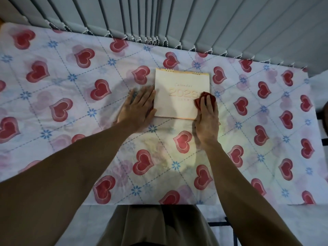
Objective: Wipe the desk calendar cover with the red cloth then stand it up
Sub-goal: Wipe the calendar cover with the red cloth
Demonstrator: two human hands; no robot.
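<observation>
We see the desk calendar [179, 96] lying flat, cover up, near the middle of the heart-print tablecloth [74, 107], its spiral rings toward the vertical blinds [177, 18]. Our left hand [137, 108] lies flat with fingers spread on the cloth, touching the calendar's left edge and gripping nothing. Our right hand [206, 119] presses the bunched red cloth [201, 100] onto the cover's lower right part, fingers curled over it.

The surface [71, 121] lies bare all around the calendar [179, 96]. Behind it, the blinds [195, 20] close off the far edge. Both hands flank the calendar's sides.
</observation>
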